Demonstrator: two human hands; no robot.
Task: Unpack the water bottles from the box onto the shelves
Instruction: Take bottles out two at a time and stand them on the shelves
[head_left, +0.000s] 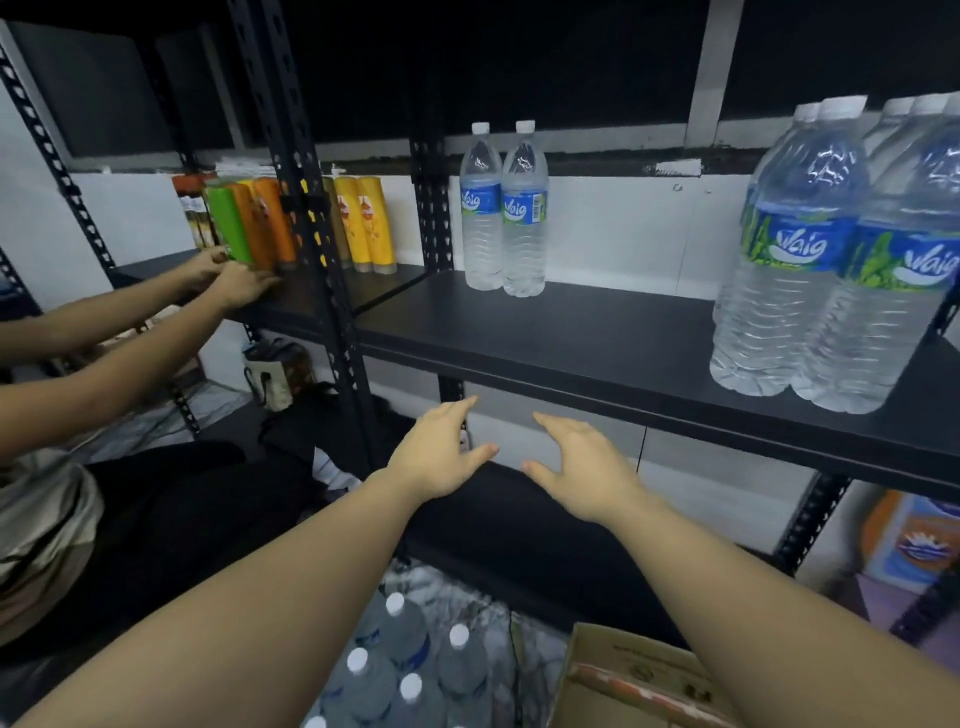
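Two clear water bottles (503, 213) with blue labels stand upright side by side at the back of the black shelf (597, 338). A larger group of the same bottles (831, 260) stands at the shelf's right end. My left hand (441, 457) and my right hand (587, 467) hover empty below the shelf's front edge, fingers straight and spread, palms facing each other. Several more bottles (405, 660) with white caps sit low between my forearms. A cardboard box (639, 675) lies open at the bottom right.
On the left, another person's two hands (228, 280) handle orange, green and yellow bottles (311, 223) on the neighbouring shelf. Perforated black uprights (322, 249) divide the shelf units. A lower black shelf (519, 535) lies under my hands. Colourful packages (914, 545) sit at the lower right.
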